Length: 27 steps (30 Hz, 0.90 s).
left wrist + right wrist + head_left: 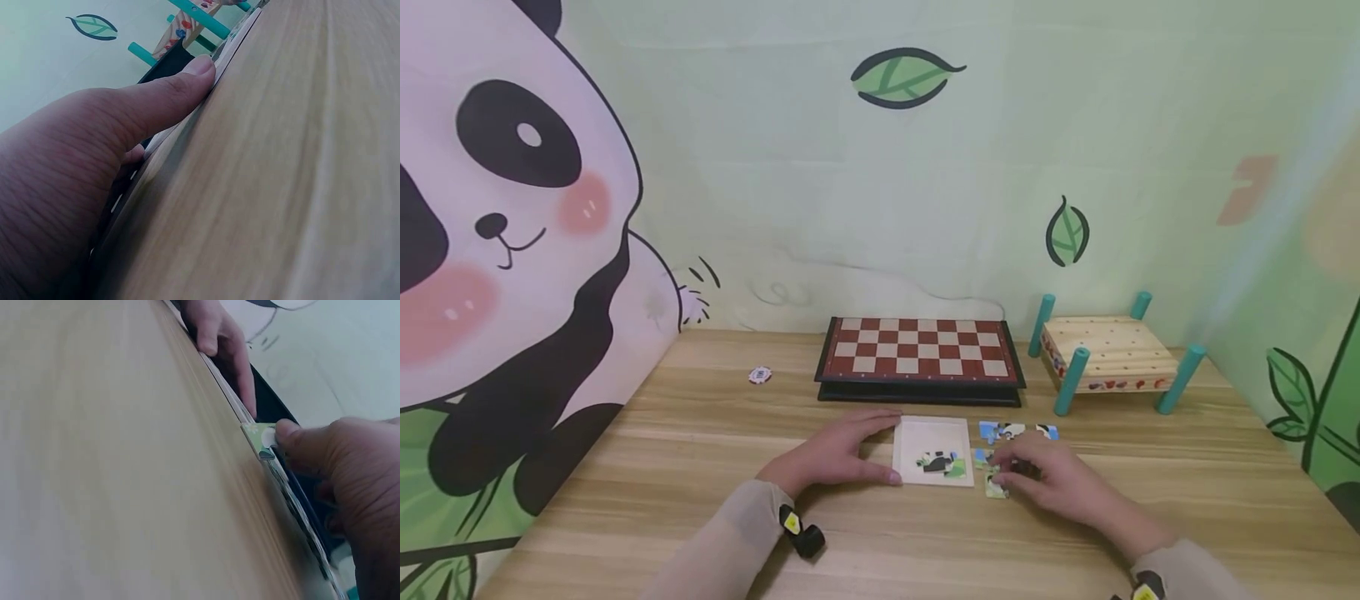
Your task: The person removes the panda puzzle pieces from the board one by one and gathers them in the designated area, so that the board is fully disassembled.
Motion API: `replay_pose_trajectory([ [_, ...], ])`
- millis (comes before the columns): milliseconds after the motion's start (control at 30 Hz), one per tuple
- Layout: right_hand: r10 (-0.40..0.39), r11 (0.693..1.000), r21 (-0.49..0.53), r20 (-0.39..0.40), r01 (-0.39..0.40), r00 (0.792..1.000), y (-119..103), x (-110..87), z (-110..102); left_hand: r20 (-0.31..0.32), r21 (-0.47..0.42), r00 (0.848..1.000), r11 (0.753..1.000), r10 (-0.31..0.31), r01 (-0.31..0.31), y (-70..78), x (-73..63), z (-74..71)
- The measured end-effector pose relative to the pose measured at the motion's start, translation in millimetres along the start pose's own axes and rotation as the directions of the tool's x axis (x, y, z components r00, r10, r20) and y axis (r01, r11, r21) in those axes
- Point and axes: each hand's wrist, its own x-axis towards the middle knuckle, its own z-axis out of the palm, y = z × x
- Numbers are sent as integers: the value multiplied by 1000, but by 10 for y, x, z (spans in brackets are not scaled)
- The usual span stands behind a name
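Observation:
My left hand [835, 450] rests at the left side of a shallow white puzzle tray [913, 433], its thumb and fingers spread along that edge. In the left wrist view, the straight thumb [169, 94] lies against the tray's rim. A few joined puzzle pieces [940, 464] with green, black and white print lie in the tray's lower part. Right of the tray, my right hand [1060, 479] pinches a green-and-white puzzle piece [257, 439] at its edge; the piece is tilted in the right wrist view. More loose puzzle pieces [988, 431] lie around those fingers, partly hidden.
Behind the tray stands a folded red-and-white chessboard [917, 348]. A small wooden pegged platform [1108, 346] with teal legs is at the back right. Toward the back left lies a poker chip [760, 375]. A panda-printed cloth backs the wooden table [700, 450].

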Motion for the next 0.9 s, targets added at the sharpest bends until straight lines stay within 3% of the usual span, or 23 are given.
replay_pose_trajectory([
  [200,-16,998,-53,62,19,998,-28,85,69,4,-13,1000,1000,-12,12,15,-10,-20],
  [433,-50,997,-58,18,51,999,-66,243,156,3,-15,1000,1000,-10,10,17,-14,-35],
  [667,36,996,-89,121,-25,992,-192,575,377,-1,-11,1000,1000,-1,1,12,-5,-20],
  [900,95,981,-183,126,-71,987,-237,725,477,-2,-12,1000,1000,5,-5,6,-7,-14],
])
